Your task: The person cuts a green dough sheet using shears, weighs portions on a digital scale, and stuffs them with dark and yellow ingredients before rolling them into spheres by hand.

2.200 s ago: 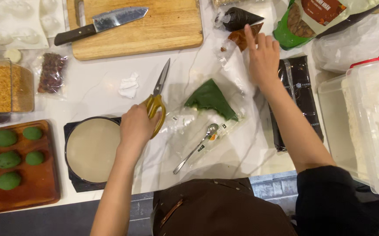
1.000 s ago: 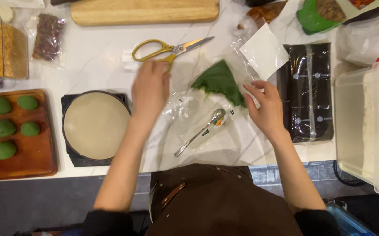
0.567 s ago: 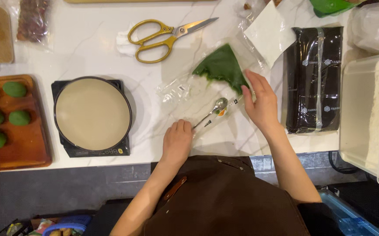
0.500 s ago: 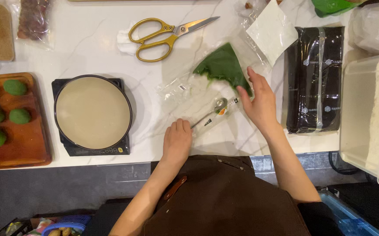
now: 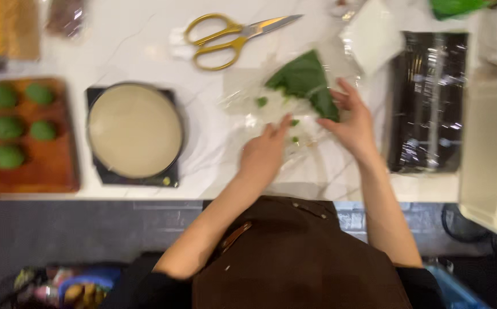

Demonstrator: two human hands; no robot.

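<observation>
On the white marble desk (image 5: pixel 145 51), your right hand (image 5: pixel 354 123) pinches the green triangular dough wedge (image 5: pixel 306 83) and your left hand (image 5: pixel 265 151) flattens the clear plastic wrap (image 5: pixel 248 97); tugging could tear it.

Clear plastic wrap (image 5: pixel 271 114) crumpled mid-counter, under the green leaf-wrapped cone. Flat white packet in clear film (image 5: pixel 371 37) near far edge, just right of the cone. Long black glossy package (image 5: pixel 426 103) toward right edge, lying far-to-near. Green bag (image 5: pixel 460 7) at far right corner, mostly cut off. Clear bag of golden-brown contents (image 5: pixel 5 28) at far left corner; smaller clear bag of dark contents (image 5: pixel 65 16) just beside it. Blurred throughout.
</observation>
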